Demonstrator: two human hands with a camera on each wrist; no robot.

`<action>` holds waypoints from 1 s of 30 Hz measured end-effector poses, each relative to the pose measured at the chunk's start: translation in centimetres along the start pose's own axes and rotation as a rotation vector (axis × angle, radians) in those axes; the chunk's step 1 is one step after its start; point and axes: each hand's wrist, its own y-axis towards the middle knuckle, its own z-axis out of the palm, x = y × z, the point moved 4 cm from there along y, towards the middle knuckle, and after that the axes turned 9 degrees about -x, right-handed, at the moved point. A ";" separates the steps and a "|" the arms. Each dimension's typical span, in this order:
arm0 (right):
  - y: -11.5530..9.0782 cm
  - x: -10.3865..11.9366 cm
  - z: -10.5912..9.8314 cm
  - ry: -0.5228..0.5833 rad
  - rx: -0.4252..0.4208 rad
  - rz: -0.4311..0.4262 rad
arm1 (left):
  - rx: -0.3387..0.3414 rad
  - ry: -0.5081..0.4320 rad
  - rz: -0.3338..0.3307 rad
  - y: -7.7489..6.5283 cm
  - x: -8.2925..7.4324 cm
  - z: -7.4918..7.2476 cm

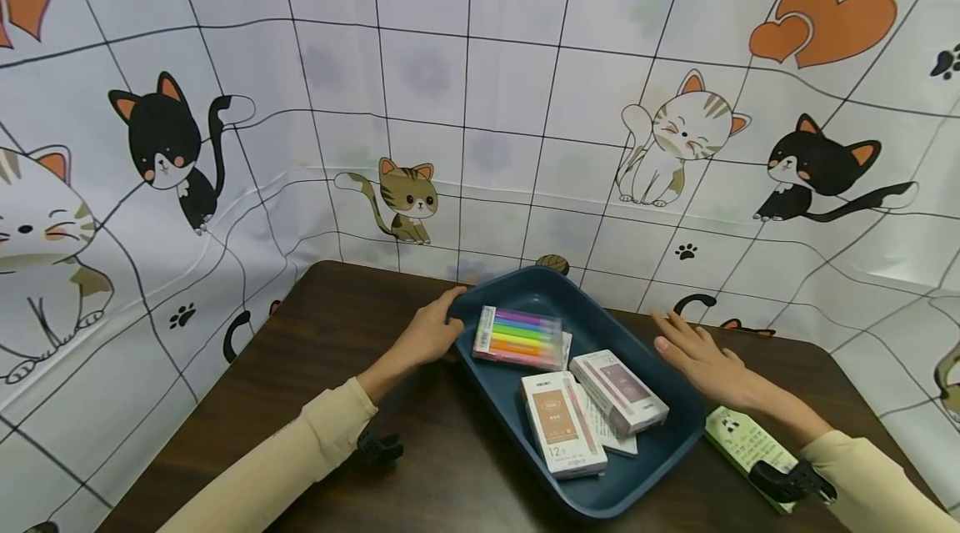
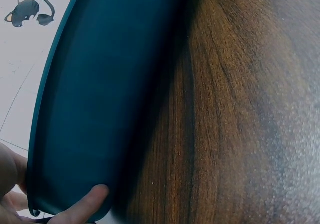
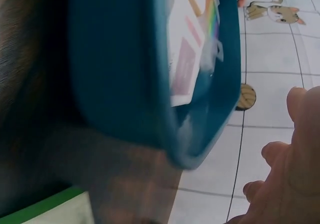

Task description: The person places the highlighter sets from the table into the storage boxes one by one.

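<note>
A dark blue plastic bin (image 1: pixel 540 287) stands slantwise on the wooden table. My left hand (image 1: pixel 429 331) grips its far left corner; in the left wrist view the thumb (image 2: pixel 92 201) lies on the outer wall and the other fingers are at the rim. Inside are a clear pack of rainbow-coloured pens (image 1: pixel 521 339), a white box with a tan panel (image 1: pixel 564 424) and a white box with a mauve panel (image 1: pixel 618 391). Flat white packets lie partly hidden under them. My right hand (image 1: pixel 705 358), fingers spread, hovers beside the bin's right rim, holding nothing.
A light green box (image 1: pixel 753 445) lies on the table right of the bin, partly under my right forearm. The brown tabletop (image 1: pixel 360 299) meets a white sheet (image 1: pixel 510 149) with cat prints behind and at both sides.
</note>
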 end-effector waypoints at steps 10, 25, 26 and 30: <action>-2.2 -2.6 -0.8 0.039 -0.010 0.031 | -0.008 0.015 0.008 0.0 0.0 -0.4; -6.5 -7.0 -1.6 0.154 0.059 0.086 | 0.008 -0.038 -0.027 -0.2 0.1 -0.1; -6.8 -7.2 -1.7 0.137 0.066 0.096 | 0.008 -0.042 -0.029 -0.2 0.1 -0.1; -8.2 -8.6 -2.1 0.049 0.118 0.157 | 0.004 -0.019 -0.018 -0.1 0.0 -0.1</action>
